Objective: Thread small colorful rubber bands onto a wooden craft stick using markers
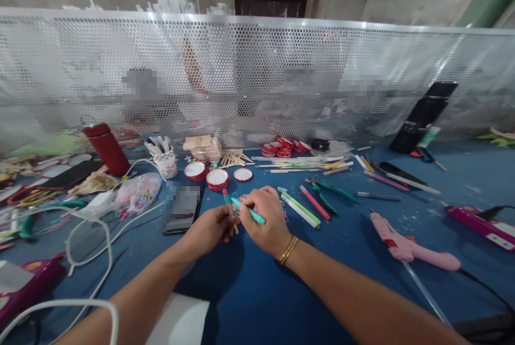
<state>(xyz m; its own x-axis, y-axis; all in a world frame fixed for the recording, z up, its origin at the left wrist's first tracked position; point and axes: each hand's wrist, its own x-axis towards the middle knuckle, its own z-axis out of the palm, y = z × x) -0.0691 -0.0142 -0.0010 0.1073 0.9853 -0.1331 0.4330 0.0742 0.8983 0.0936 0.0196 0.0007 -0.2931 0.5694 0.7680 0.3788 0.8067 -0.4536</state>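
In the head view, my left hand (213, 226) pinches a thin wooden craft stick (226, 193) whose upper end is red, with green just below it. My right hand (266, 220) is closed round a turquoise marker pen (257, 217), its tip against or very near the stick; actual contact I cannot make out. Small colourful bands (242, 198) lie partly hidden behind my hands. Beyond them stand round red-rimmed pieces with white tops (217, 177). Right of my right hand lie a green-and-white marker (301, 210) and a pink marker (315, 203).
A phone (183, 208), a bag of colourful bands (139, 195), a paper cup of pens (165, 163) and a red flask (107, 149) are leftward. Pliers (322, 195) and a pink glue gun (410, 246) lie rightward. A perforated metal screen (257, 76) runs along the back.
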